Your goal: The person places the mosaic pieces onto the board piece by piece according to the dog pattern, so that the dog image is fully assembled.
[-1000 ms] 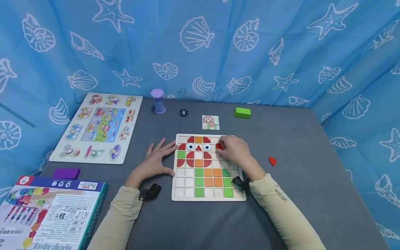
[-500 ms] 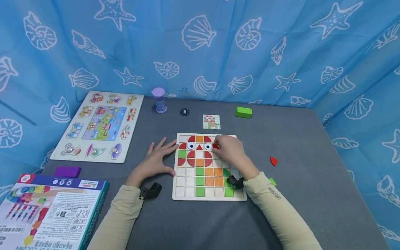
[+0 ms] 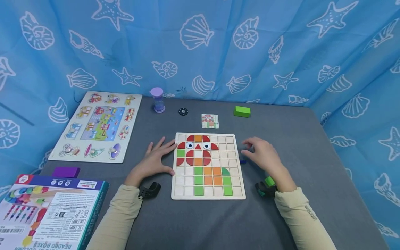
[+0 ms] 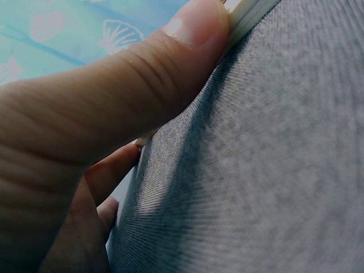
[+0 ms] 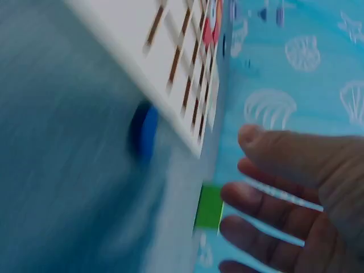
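A wooden grid board lies on the grey table, bearing red, orange and green tiles that form a face and body. My left hand spreads its fingers along the board's left edge; thumb and fingertips touch the rim. A red quarter-round tile sits in a cell right of the right eye disc. Off the board's right edge, my right hand hovers with loosely bent fingers and nothing between them. A blue piece and a green block lie near it. The loose red tile is hidden under this hand.
Behind the board lie a pattern card, a black round token and a green block. A purple sand timer stands further left. At left are a peg puzzle, a purple block and a printed box.
My right hand has set a red tile into the cell beside the right eye, let it go and moved right, off the board. The left hand stays at the board's edge.
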{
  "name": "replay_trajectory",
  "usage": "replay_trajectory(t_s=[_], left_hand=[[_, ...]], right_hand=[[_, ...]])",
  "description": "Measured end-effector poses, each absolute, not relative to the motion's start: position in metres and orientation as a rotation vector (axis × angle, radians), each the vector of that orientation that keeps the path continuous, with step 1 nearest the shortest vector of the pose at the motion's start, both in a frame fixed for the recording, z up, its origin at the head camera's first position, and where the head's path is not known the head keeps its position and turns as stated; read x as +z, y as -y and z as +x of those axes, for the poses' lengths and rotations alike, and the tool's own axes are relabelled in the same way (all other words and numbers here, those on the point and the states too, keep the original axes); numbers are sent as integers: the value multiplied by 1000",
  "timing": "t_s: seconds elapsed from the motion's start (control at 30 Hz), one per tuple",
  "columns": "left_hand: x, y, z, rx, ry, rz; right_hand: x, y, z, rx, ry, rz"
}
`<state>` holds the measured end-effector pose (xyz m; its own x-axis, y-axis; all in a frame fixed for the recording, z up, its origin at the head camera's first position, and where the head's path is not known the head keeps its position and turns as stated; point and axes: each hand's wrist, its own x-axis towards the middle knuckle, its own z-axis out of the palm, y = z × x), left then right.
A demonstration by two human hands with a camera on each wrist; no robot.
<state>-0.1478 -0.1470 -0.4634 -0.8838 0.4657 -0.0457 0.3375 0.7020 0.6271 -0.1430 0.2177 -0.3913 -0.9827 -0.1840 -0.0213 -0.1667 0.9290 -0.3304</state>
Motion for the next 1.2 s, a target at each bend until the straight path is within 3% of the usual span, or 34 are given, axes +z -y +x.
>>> replay_trajectory(t_s=[0.3, 0.6, 0.93, 1.2], left_hand=[[-462, 147, -148, 941, -2708, 656], [-461, 147, -148, 938, -2707, 653], [-461, 146, -148, 943, -2709, 656], [-462, 146, -147, 955, -2707, 655]], right_hand=[[-398, -276, -95, -508, -2960, -337], [-409, -287, -69, -459, -2881, -149], [-411, -276, -71, -565, -2934, -262], [-395, -226, -103, -678, -2920, -512]])
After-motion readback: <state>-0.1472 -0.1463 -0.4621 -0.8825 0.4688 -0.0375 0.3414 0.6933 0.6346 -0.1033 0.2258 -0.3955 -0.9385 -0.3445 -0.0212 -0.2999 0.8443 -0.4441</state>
